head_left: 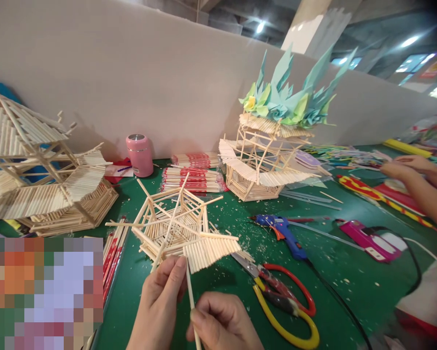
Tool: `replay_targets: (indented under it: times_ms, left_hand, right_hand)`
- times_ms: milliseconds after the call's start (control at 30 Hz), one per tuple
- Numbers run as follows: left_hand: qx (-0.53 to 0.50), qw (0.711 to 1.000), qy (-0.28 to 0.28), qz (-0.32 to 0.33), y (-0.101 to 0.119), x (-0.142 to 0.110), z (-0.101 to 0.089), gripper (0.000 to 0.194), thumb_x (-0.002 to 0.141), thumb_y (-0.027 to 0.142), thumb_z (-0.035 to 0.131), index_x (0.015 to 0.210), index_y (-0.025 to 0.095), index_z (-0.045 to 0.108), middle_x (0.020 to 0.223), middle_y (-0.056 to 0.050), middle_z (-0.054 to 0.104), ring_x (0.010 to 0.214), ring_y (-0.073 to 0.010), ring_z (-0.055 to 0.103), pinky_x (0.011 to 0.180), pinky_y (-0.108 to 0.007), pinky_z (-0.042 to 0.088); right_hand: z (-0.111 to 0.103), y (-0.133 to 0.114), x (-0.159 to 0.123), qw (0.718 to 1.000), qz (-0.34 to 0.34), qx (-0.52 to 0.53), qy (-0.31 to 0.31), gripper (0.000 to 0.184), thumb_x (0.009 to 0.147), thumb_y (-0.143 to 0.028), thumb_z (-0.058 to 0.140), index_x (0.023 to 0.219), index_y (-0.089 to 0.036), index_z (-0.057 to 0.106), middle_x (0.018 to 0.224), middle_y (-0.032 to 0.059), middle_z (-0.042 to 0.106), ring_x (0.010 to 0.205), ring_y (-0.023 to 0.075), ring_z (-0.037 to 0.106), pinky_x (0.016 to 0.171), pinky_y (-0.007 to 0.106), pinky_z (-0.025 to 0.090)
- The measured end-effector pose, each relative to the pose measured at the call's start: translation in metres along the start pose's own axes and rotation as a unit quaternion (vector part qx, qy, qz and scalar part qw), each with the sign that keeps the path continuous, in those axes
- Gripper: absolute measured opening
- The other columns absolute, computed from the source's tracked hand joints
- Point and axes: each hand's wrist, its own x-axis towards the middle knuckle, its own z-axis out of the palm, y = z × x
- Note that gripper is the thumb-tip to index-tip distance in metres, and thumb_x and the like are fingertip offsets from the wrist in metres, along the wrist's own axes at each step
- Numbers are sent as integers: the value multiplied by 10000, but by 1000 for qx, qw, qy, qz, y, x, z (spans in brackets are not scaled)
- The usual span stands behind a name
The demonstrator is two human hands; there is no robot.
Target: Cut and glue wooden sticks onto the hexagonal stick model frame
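Note:
A thin pale wooden stick (190, 289) runs down from the edge of a half-built stick model. Near the stick's upper end, my left hand (160, 301) pinches it between thumb and fingers, right against the model. Lower down, my right hand (220, 323) grips the same stick with curled fingers. The stick model (171, 218) has an open frame of crossed sticks, and one slanting panel (211, 250) of sticks laid side by side covers its near right side. Big scissors (286, 296) with red and yellow handles lie right of my hands.
A blue glue gun (282, 231) with a black cord lies behind the scissors. Finished stick pavilions stand at left (54, 189) and back right (265, 165). Bundled sticks (192, 179) and a pink flask (139, 155) are behind. Another person's hands (411, 170) are at far right.

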Motion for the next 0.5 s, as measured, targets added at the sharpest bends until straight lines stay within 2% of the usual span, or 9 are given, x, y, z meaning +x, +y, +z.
replay_targets:
  times_ms: [167, 400, 500]
  left_hand:
    - [-23, 1000, 2, 7, -1, -2, 1, 416, 665, 506, 667, 451, 198, 488, 478, 68, 406, 527, -111, 362, 518, -202, 317]
    - [-49, 999, -15, -8, -6, -2, -1, 301, 647, 444, 708, 553, 183, 593, 506, 61, 450, 532, -108, 386, 510, -198, 340]
    - [-38, 999, -3, 0, -5, -3, -1, 270, 638, 416, 718, 582, 170, 624, 506, 53, 465, 519, -110, 400, 511, -211, 364]
  right_hand:
    - [-2, 0, -1, 1000, 4, -16, 6, 453, 704, -583, 594, 530, -168, 538, 426, -76, 349, 416, 61, 294, 432, 211, 218]
    - [-5, -1, 0, 1000, -2, -6, -11, 448, 712, -579, 592, 541, -168, 540, 423, -78, 352, 411, 60, 287, 430, 212, 215]
    - [-6, -1, 0, 1000, -12, -12, -17, 448, 722, -575, 589, 541, -166, 552, 434, -74, 360, 421, 64, 302, 435, 215, 226]
